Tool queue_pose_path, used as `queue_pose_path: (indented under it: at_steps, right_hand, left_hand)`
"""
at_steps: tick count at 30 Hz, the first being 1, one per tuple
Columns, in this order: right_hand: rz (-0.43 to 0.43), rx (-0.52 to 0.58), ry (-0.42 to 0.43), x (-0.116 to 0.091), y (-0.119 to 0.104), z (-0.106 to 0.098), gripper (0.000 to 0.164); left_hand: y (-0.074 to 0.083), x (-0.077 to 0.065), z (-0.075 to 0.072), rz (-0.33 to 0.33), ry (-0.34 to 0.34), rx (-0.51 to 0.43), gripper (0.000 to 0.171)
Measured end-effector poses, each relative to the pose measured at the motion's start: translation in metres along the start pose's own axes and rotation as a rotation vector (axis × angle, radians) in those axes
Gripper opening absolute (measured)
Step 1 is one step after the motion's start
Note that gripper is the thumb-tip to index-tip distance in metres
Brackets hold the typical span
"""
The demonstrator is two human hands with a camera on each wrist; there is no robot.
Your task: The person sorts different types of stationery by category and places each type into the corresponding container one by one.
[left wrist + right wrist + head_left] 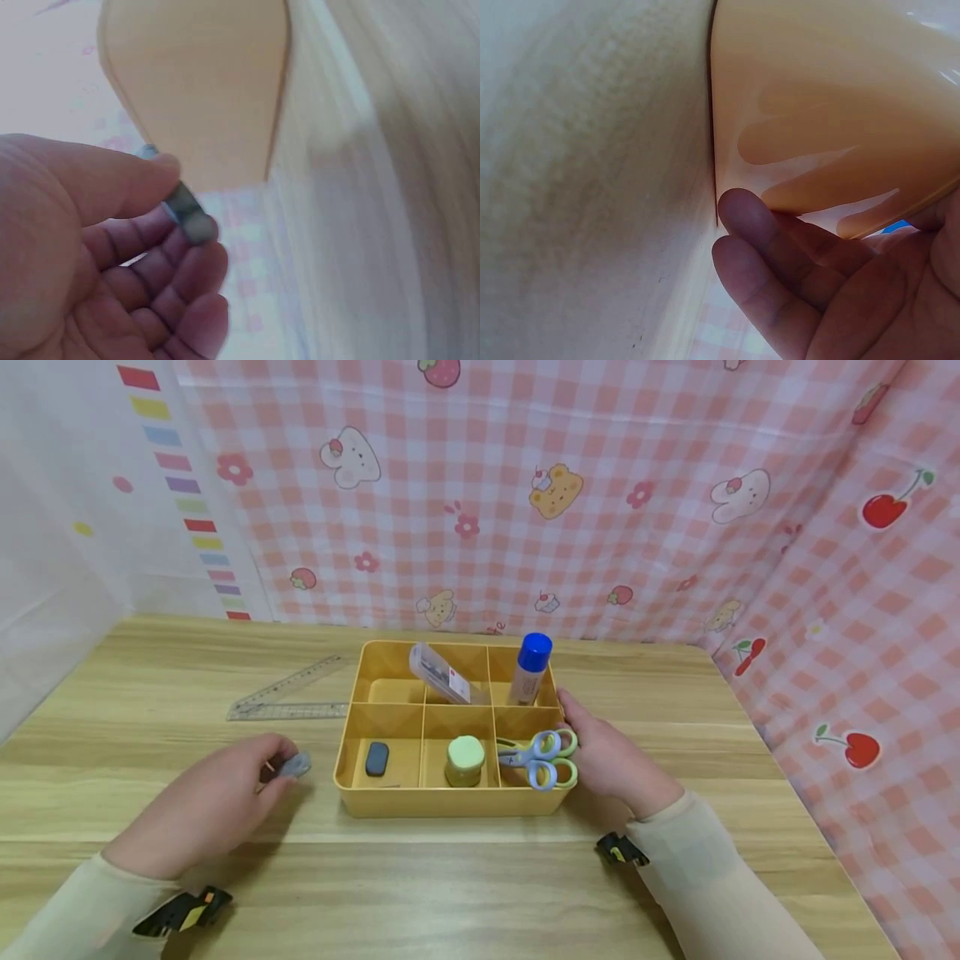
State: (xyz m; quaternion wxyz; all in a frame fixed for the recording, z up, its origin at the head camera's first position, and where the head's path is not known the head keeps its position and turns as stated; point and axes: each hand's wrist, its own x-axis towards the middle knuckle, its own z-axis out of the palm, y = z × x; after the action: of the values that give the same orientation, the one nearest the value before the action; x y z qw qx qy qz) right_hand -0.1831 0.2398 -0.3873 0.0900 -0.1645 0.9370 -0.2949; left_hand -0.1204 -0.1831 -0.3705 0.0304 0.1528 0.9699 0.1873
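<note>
My left hand pinches a small grey-blue object between thumb and fingers, left of the yellow divided organizer box. In the left wrist view this small object looks dark with paler ends; its kind is unclear. Against the box's right wall rests my right hand, and the right wrist view has its fingers beside that wall. Inside the box are a dark eraser, a jar with a pale green lid, scissors, a glue stick and a slim clear case.
Behind my left hand, a clear folding ruler or set square lies on the wooden table, its right end reaching the box. A pink checked cloth hangs at the back and along the right side.
</note>
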Motion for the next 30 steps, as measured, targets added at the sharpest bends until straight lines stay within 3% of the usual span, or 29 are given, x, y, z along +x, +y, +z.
queue_pose_path:
  at_steps: [8, 12, 30]
  right_hand:
    - [0.000, -0.002, 0.007, 0.000, 0.002, 0.001, 0.062]
    - [0.004, 0.006, 0.006, 0.000, 0.003, 0.001, 0.062]
    - [0.021, 0.032, -0.002, -0.001, -0.001, -0.001, 0.060]
  left_hand:
    - [0.024, 0.003, -0.004, 0.078, 0.119, -0.092, 0.021]
    - [0.035, 0.006, -0.002, 0.122, 0.134, -0.109, 0.023]
    - [0.067, 0.035, 0.011, 0.288, 0.140, 0.087, 0.022]
